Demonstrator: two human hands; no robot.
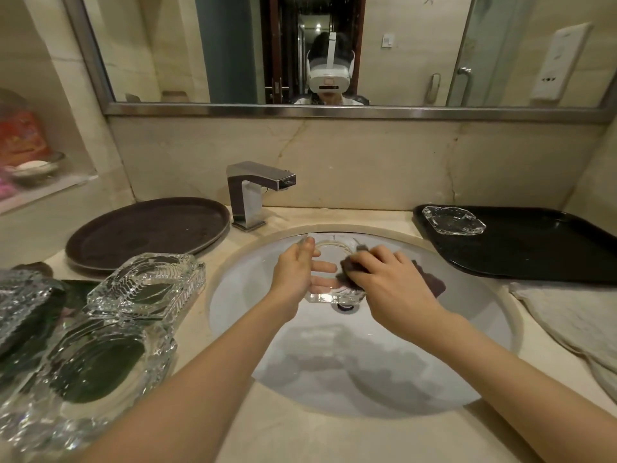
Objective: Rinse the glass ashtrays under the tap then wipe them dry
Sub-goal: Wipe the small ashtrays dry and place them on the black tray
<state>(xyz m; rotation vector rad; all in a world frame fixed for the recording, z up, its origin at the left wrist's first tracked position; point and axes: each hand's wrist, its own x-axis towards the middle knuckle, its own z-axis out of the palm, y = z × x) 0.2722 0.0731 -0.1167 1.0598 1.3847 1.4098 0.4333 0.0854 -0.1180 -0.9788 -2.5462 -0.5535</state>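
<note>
Over the white sink basin (467,329), my left hand (295,269) holds a clear glass ashtray (334,295), fingers under it and thumb on its far rim. My right hand (390,279) grips a dark brown cloth (430,279) and presses it into the ashtray. The chrome tap (257,192) stands behind the basin with no water running. Another glass ashtray (454,220) sits on the black tray (534,252) at the right. Several glass ashtrays (147,289) are stacked on the counter at the left.
A round brown tray (147,232) lies left of the tap. A pale towel (574,322) is spread on the counter at the right, in front of the black tray. A mirror hangs above the marble backsplash. A shelf with small items is at far left.
</note>
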